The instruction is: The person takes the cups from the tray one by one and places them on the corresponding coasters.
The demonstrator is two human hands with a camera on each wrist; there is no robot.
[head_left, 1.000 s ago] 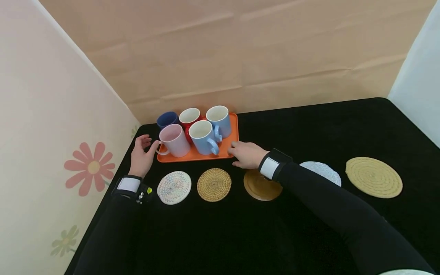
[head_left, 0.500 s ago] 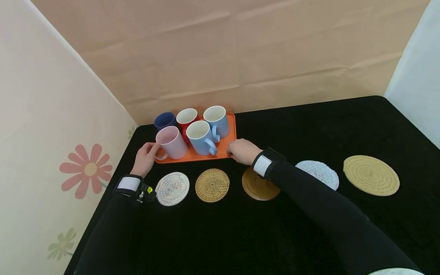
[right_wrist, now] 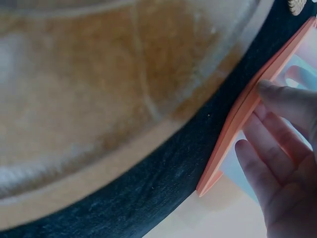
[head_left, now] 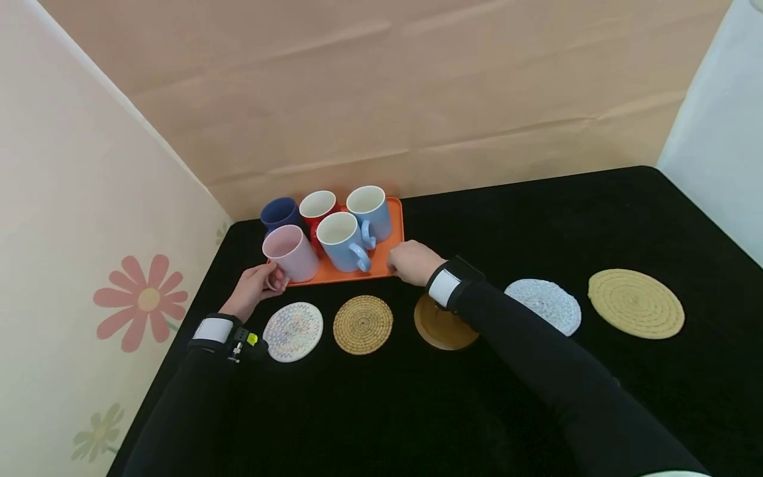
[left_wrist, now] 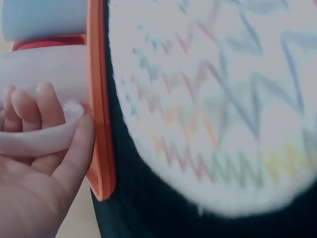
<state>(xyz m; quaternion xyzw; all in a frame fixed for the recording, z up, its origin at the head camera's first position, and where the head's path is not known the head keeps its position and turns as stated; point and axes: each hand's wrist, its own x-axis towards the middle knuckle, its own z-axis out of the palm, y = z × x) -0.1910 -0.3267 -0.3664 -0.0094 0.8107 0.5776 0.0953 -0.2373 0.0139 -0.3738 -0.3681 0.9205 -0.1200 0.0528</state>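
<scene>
My left hand holds the handle of a pink mug at the front left of an orange tray. In the left wrist view, several fingers pass through the mug handle and the thumb lies along it. My right hand is at the tray's front right corner. The right wrist view has its thumb on the tray rim, with the curled fingers on the inner side. Also on the tray are two light blue mugs, one in front and one behind, a red mug and a dark blue mug.
Along the black table in front of the tray lie a white patterned coaster, a woven tan coaster and a brown round plate, partly under my right forearm. Farther right are a pale blue mat and a yellow mat.
My left hand has gone from loosely beside the pink mug to gripping its handle; the mug has shifted slightly toward me. My right hand's fingers have curled in at the tray corner.
</scene>
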